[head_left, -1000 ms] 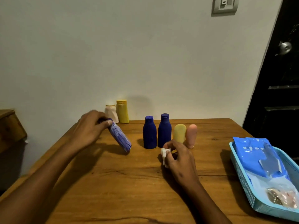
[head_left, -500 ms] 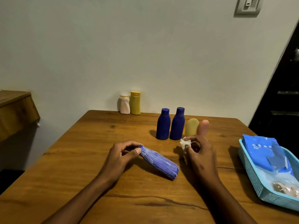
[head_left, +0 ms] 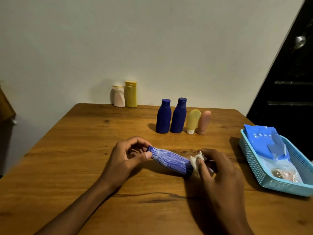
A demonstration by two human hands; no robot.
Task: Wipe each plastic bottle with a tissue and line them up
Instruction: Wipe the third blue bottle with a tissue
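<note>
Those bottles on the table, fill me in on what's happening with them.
A person is wiping a ribbed blue bottle: the left hand grips its neck end, and the right hand presses a crumpled tissue against its base. Four bottles already stand in a row behind. Two more wait by the wall.

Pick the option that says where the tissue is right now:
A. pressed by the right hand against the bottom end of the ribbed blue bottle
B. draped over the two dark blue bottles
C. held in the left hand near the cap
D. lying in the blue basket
A: the right hand pinches the tissue against the bottom end of the ribbed blue bottle, while the left hand holds its cap end.
</note>
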